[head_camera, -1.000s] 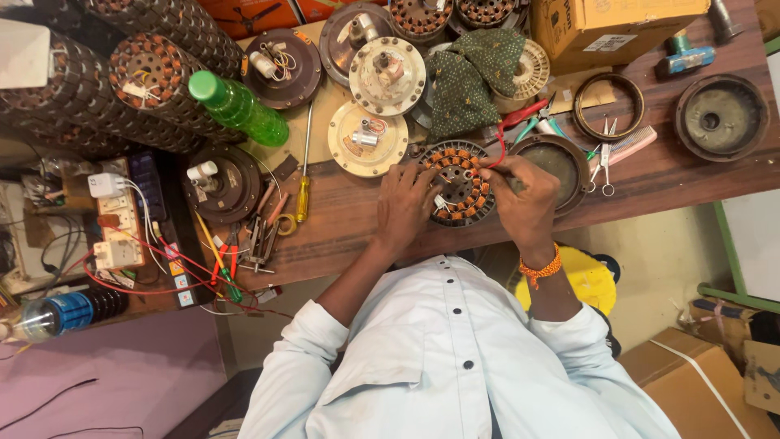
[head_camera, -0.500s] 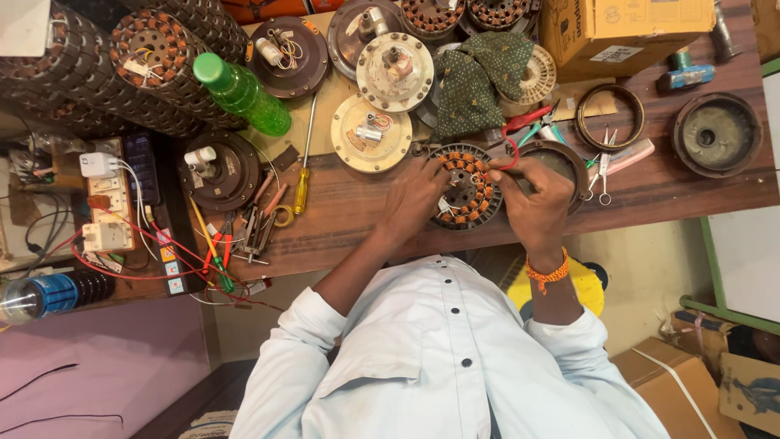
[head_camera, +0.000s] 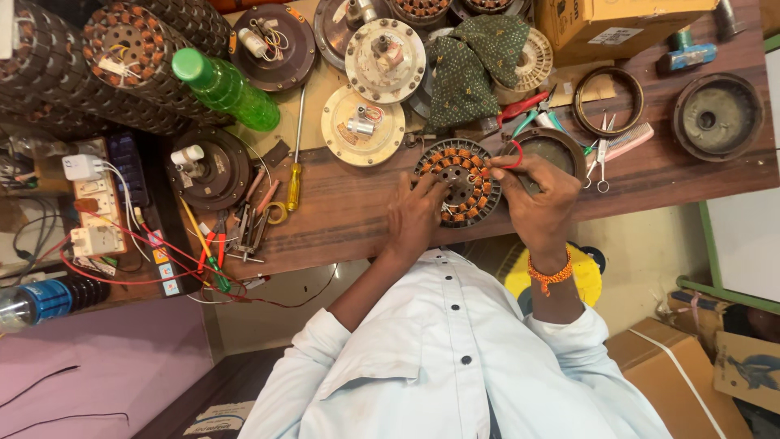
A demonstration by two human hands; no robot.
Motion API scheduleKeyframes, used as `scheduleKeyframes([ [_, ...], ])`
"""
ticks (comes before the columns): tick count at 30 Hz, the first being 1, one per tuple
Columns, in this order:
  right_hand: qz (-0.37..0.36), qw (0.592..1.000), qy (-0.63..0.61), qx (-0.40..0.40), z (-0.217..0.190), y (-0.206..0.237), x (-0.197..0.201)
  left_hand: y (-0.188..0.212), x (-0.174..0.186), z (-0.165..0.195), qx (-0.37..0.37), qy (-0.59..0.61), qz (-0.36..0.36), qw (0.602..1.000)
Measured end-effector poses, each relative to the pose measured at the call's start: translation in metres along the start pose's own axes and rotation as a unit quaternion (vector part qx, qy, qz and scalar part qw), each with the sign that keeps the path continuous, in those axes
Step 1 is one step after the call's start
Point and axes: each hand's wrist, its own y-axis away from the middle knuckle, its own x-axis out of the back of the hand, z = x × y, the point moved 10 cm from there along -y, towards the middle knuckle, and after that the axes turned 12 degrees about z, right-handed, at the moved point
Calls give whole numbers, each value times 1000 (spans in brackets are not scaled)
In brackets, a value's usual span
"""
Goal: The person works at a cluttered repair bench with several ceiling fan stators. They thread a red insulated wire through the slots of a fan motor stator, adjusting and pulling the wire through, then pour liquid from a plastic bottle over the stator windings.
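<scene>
Mid-winding work, likely: left hand (head_camera: 416, 213) steadies the round copper-wound stator (head_camera: 457, 180) on the wooden table (head_camera: 349, 215); right hand (head_camera: 536, 191) pinches a red wire (head_camera: 515, 151) at its rim; next needs careful threading.

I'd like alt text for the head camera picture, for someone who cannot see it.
A person in a pale shirt works on a round motor stator with copper windings on a wooden bench; the left hand rests on it, the right hand touches its rim. Motor covers, a green bottle and a yellow-handled screwdriver lie around.
</scene>
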Motion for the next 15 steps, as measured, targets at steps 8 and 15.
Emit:
scheduleKeyframes([
  [8, -18, 999, 28, 14, -3, -7, -3, -15, 5, -14, 74, 106, -48, 990],
  [15, -24, 1000, 19, -2, -2, -6, -4, -24, -18, -16, 29, 21, -153, 988],
])
